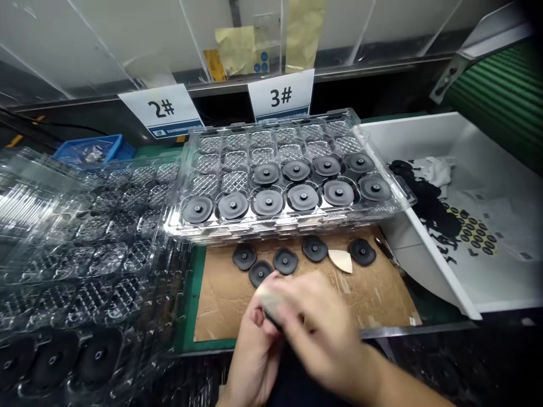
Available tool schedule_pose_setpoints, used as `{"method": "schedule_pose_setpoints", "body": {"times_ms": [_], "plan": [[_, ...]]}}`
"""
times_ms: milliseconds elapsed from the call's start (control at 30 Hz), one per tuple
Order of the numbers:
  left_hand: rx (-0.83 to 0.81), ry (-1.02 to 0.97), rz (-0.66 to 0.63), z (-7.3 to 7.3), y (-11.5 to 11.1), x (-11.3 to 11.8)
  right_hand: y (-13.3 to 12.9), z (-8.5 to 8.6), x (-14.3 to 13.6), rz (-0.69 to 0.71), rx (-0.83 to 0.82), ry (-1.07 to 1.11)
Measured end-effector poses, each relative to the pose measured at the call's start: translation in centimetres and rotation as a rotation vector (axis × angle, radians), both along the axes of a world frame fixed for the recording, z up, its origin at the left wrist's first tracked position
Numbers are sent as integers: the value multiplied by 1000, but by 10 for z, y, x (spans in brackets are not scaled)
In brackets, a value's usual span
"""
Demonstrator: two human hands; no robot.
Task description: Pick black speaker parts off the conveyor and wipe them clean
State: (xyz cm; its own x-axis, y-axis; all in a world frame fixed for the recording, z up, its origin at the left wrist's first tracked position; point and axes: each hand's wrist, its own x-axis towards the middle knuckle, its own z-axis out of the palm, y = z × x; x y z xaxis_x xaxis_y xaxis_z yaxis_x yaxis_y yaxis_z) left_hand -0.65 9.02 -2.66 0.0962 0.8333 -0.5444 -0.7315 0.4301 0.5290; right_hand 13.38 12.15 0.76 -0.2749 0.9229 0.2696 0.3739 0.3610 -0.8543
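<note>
Over the near edge of the cardboard sheet [220, 305], my left hand [258, 350] has its fingers closed on a black part [271, 320], mostly hidden between the hands. My right hand [322, 328], blurred by motion, is closed above it, with a pale object [269, 298] at its fingertips; its shape is smeared. Several black discs [285, 260] with small raised centres lie on the cardboard just beyond my hands, beside a pale wedge-shaped piece [341, 260]. Behind them a clear compartment tray [235, 182] holds more black discs in its nearer rows.
Stacked clear trays [97, 226] fill the left side, some with black discs. A blue bin [114, 148] sits behind them. At right, a white container [441, 271] holds black scraps and yellow-backed labels. Signs marked 2# [164, 110] and 3# [280, 97] hang behind.
</note>
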Motion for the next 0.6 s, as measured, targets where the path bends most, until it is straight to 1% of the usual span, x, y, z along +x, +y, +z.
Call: {"method": "schedule_pose_setpoints", "body": {"times_ms": [67,133,167,200,267,300,333,367,400,433,467,533,600], "plan": [[-34,33,22,5,-1,-2,-2,13,-11,137,-49,9],[-42,77,57,8,-2,-5,-1,16,-17,233,-153,-31],[-28,85,56,10,-2,-6,1,17,-20,238,-158,-45],[-6,81,42,11,-3,-5,3,17,-22,202,-110,-42],[28,47,2,14,-4,-4,5,18,-24,120,34,-9],[35,28,-12,16,-4,-4,4,19,-23,113,86,14],[34,12,-15,19,-5,-3,2,21,-20,138,110,31],[29,2,-13,22,-5,-3,-1,23,-15,188,101,31],[20,-2,-15,26,-5,-4,-5,25,-9,238,68,14],[6,0,-22,29,-5,-3,-9,27,-1,260,28,-14],[-5,1,-31,31,-5,-3,-13,29,6,244,-4,-55],[-1,-10,-38,34,-5,-1,-16,32,15,143,-24,-156],[18,-35,-52,34,-6,2,-13,35,17,50,49,-225]]}}
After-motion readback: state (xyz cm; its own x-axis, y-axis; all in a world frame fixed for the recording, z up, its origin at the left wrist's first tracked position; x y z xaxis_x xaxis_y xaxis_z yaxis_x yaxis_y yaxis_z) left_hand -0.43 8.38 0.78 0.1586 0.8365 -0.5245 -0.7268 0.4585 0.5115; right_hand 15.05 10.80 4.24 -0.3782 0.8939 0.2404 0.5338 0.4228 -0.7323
